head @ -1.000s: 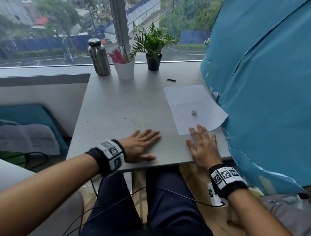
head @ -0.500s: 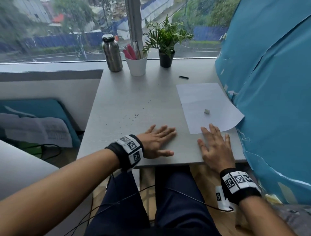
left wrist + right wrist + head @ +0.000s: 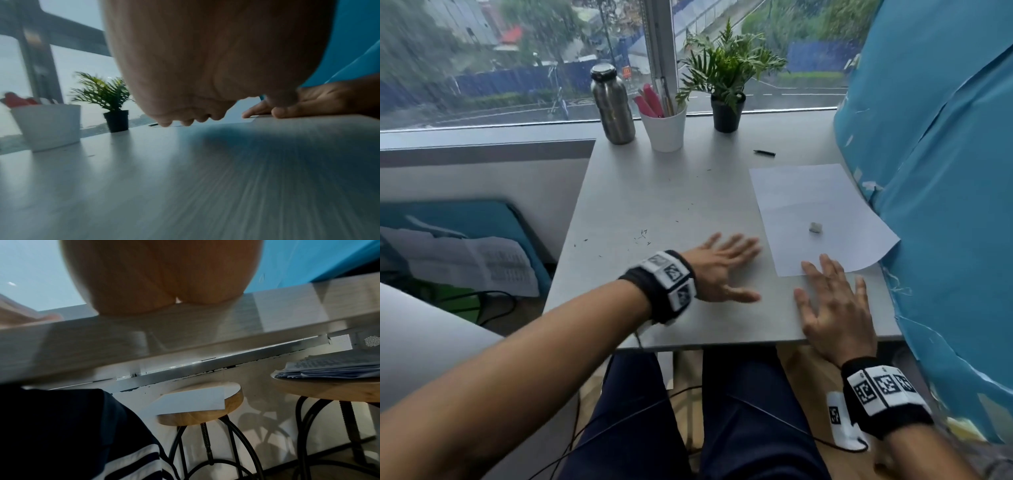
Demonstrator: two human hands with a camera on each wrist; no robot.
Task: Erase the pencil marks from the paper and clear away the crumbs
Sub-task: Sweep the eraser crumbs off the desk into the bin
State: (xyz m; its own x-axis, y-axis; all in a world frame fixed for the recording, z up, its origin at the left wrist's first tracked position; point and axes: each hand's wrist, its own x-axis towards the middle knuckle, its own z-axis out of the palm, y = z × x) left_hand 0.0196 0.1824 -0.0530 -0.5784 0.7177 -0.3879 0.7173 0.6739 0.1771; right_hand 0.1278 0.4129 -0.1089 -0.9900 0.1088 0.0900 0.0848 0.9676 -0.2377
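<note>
A white sheet of paper [image 3: 815, 212] lies at the right side of the grey table [image 3: 654, 205], its near right corner curling over the edge. A small white eraser [image 3: 815, 227] sits on the paper. Dark crumbs [image 3: 642, 236] are scattered on the table left of the sheet. My left hand [image 3: 722, 267] lies flat and open on the table just left of the paper's near corner. My right hand [image 3: 832, 308] lies flat and open at the table's front edge, its fingertips touching the paper's near edge. A short black pencil [image 3: 764, 153] lies beyond the paper.
At the back by the window stand a steel bottle [image 3: 613, 106], a white cup with pens [image 3: 663, 128] and a potted plant [image 3: 726, 85]. A blue sheet [image 3: 941, 205] hangs along the table's right side. Wooden stools [image 3: 199, 408] stand under the table.
My left hand has slid a little to the right toward the paper. The right hand stays in place. The head view has shifted left.
</note>
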